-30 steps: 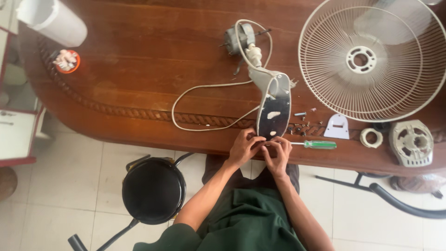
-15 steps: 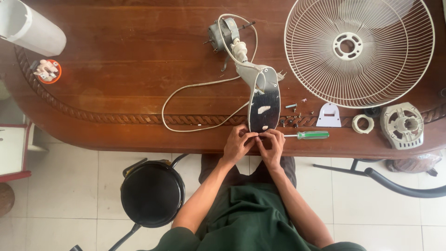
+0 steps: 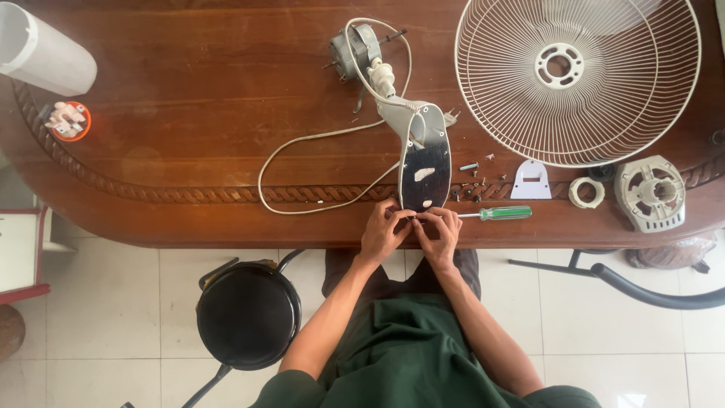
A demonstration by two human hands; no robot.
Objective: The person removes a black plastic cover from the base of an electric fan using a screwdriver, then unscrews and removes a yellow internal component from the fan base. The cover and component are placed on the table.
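Note:
A white fan housing with a dark underside panel (image 3: 425, 170) lies on the wooden table (image 3: 189, 91), its near end at the table's front edge. My left hand (image 3: 381, 230) and my right hand (image 3: 438, 234) meet at that near end, fingertips pinched on its rim. Whether a small part sits between the fingers is hidden. A white cord (image 3: 302, 147) loops out to the left of the housing. At its far end a grey motor (image 3: 355, 47) is attached. A green-handled screwdriver (image 3: 502, 213) lies just right of my right hand.
Several loose screws (image 3: 472, 185), a white bracket (image 3: 531, 181), a white ring (image 3: 586, 192) and a grey motor cover (image 3: 649, 193) lie to the right. A round fan grille (image 3: 578, 79) fills the back right. A white cylinder (image 3: 41, 49) and an orange lid (image 3: 68, 119) sit far left. A black stool (image 3: 248, 313) stands below.
The camera has shifted, so everything on the table sits slightly higher and further left in the picture. Both hands stay at the housing's near end with small finger movements.

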